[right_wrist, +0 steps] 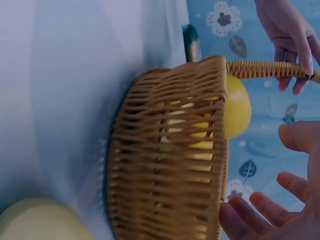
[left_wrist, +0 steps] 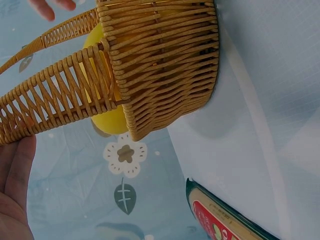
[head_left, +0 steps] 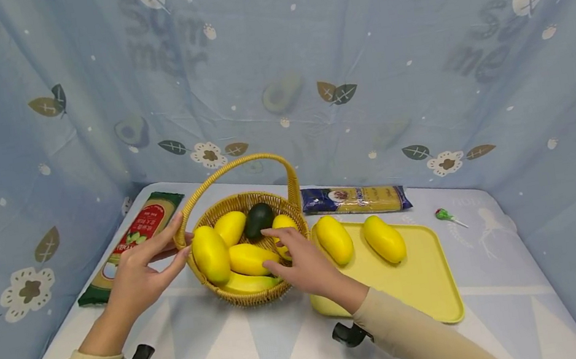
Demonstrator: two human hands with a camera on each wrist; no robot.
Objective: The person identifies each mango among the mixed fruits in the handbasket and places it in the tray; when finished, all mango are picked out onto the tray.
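Observation:
A wicker basket (head_left: 258,297) with a tall arched handle (head_left: 240,160) stands upright on the table. Several yellow mangoes (head_left: 211,256), a banana (head_left: 247,283) and a dark green avocado (head_left: 258,220) lie inside it. My left hand (head_left: 140,276) pinches the lower left part of the handle between thumb and fingers, as the right wrist view also shows. Over the basket's right side hovers my right hand (head_left: 303,261), its fingers loosely bent above a mango (head_left: 284,223) that it partly hides. Nothing sits between those spread fingers (right_wrist: 275,209) in the right wrist view.
Right of the basket lies a yellow tray (head_left: 418,299) bearing two mangoes (head_left: 334,239). Behind the tray is a blue and gold food packet (head_left: 355,199); a lollipop (head_left: 445,215) lies farther right. A green and red packet (head_left: 130,246) rests at the left, and patterned curtains (head_left: 269,52) enclose the table.

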